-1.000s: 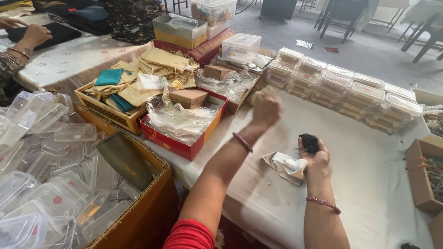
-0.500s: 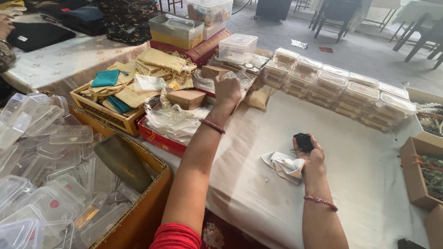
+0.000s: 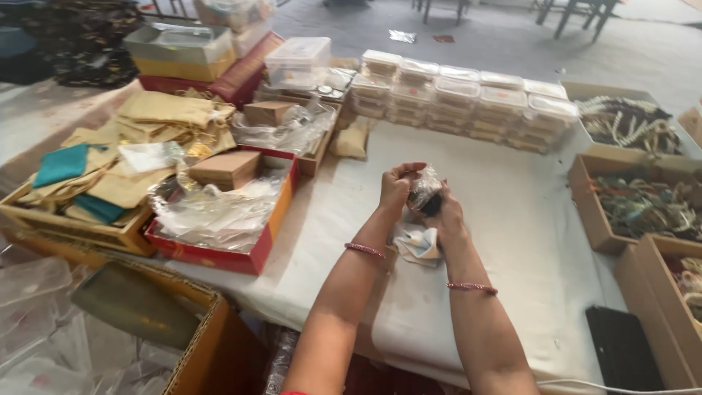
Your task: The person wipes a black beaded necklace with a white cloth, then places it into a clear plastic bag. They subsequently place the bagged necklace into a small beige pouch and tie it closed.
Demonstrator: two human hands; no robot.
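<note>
1. Table (image 3: 512, 219): covered in a white cloth, with its middle serving as the working surface; stock is pushed out to the edges, within arm's reach on both sides.
2. Red tray (image 3: 219, 245), left: holds crumpled clear plastic bags (image 3: 212, 208) and a small brown box (image 3: 228, 168). Judged a supply of wrapping kept beside the work.
3. Wooden crate (image 3: 80, 227), far left: stacked tan and teal fabric pouches (image 3: 124, 157).
4. Lidded clear containers (image 3: 468, 95), back edge: ranked in neat stacked rows, contents too small to tell.
5. Cardboard boxes (image 3: 621, 208), right: open-topped, holding tangled beaded pieces, apparently jewellery.
6. Left hand (image 3: 398, 186): raised above the cloth, fingers pinching the top of a small clear plastic bag (image 3: 424, 183).
7. Right hand (image 3: 442, 216): closed around the bag from below, cupping a small dark item (image 3: 430, 206) seen through the plastic. The two-handed hold suits steadying the item while the bag is worked around it.
8. Scraps of pale wrapping (image 3: 418, 245): lying on the cloth directly under the hands.
</note>
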